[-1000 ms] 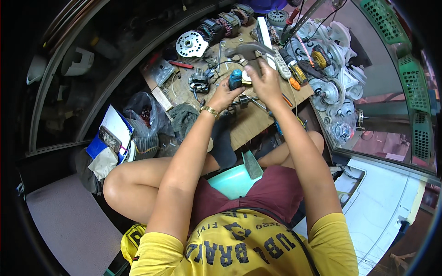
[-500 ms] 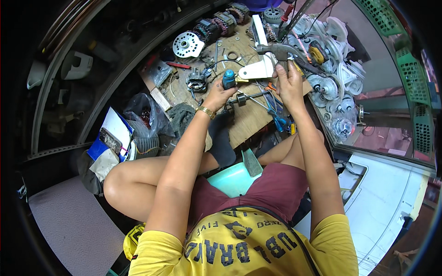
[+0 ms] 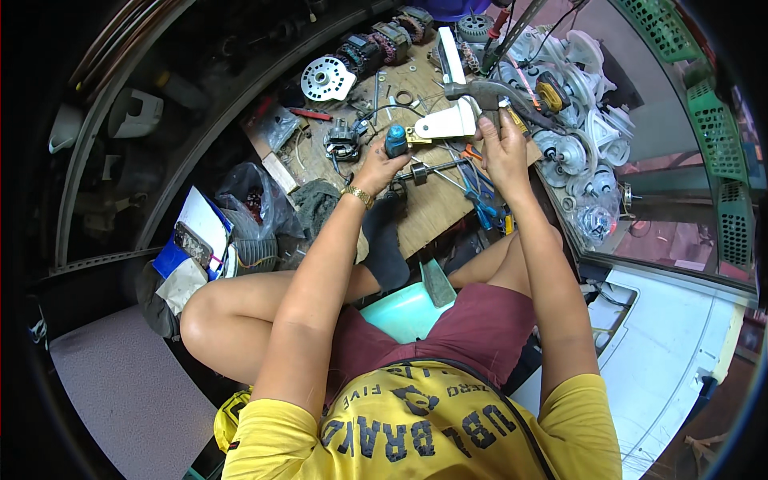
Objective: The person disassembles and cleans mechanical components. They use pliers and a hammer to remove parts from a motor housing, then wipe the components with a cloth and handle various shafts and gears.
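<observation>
My left hand (image 3: 376,172), with a gold watch at the wrist, is closed around a blue-handled tool (image 3: 396,141) standing roughly upright; its lower end is hidden by my fingers. Just to the right, a white plastic arm-shaped part (image 3: 445,122) with a brass-coloured end lies close against the blue handle. My right hand (image 3: 504,156) grips a claw hammer (image 3: 483,94), whose dark head is over the far right end of the white part. I cannot tell whether the hammer touches it. Below lies a dark metal shaft (image 3: 442,167) with a thicker collar.
A wooden board (image 3: 432,210) bears a small motor (image 3: 342,141), a round white slotted cover (image 3: 326,78), screwdrivers and pliers (image 3: 482,210). Motor windings (image 3: 390,40) line its far edge. White plastic parts (image 3: 596,128) are heaped at right; a plastic bag (image 3: 268,196) lies left.
The hammer head has shifted slightly down and toward me over the white part. My left hand and the blue-handled tool have barely moved.
</observation>
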`<state>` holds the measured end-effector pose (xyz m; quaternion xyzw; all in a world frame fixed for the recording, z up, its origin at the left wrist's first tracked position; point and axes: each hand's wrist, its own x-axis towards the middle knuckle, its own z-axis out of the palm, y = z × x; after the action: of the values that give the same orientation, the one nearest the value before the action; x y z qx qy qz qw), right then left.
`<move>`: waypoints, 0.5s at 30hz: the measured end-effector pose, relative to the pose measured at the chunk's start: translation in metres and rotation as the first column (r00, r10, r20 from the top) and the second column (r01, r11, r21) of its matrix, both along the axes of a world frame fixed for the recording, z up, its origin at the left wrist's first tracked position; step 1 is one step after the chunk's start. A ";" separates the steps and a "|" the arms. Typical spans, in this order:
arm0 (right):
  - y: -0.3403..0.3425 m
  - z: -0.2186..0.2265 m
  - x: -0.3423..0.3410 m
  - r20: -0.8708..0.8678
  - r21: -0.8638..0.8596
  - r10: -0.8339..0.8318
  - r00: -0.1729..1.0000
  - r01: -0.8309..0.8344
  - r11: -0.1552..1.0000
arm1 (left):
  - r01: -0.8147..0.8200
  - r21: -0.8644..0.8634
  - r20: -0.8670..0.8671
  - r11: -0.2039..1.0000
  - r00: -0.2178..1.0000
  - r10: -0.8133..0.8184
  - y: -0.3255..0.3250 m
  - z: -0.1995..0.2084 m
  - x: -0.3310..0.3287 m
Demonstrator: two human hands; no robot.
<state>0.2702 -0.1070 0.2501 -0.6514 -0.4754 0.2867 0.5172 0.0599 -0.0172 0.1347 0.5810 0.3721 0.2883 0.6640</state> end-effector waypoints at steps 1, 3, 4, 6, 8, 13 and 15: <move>-0.001 0.000 0.000 0.006 -0.018 -0.001 1.000 0.001 1.000 | -0.002 0.011 0.035 1.000 0.999 0.002 -0.001 0.000 0.000; -0.001 -0.001 -0.001 0.011 -0.003 0.001 1.000 -0.001 1.000 | -0.007 0.024 0.069 1.000 0.998 0.006 0.000 0.002 -0.001; -0.001 -0.001 -0.001 0.016 0.011 0.003 1.000 -0.003 1.000 | -0.024 0.020 0.065 0.999 0.998 0.023 0.001 0.003 -0.002; -0.001 -0.001 -0.002 0.013 0.005 0.000 1.000 0.000 1.000 | -0.040 0.014 0.059 0.999 0.998 0.039 0.000 0.004 -0.003; -0.001 -0.002 -0.002 0.012 0.000 -0.001 1.000 0.001 1.000 | -0.032 0.023 0.037 0.999 0.999 0.031 -0.001 0.005 -0.004; 0.003 -0.018 -0.002 0.023 0.082 0.025 0.999 -0.026 0.996 | -0.031 -0.013 0.069 0.999 0.997 0.032 0.002 0.000 -0.004; 0.006 -0.013 -0.004 0.013 0.012 0.054 0.998 -0.054 0.998 | -0.033 -0.023 0.088 0.999 0.995 0.035 0.002 -0.002 -0.005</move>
<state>0.2666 -0.1010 0.2366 -0.6371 -0.4979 0.2935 0.5100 0.0545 -0.0150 0.1332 0.5541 0.3551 0.3212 0.6809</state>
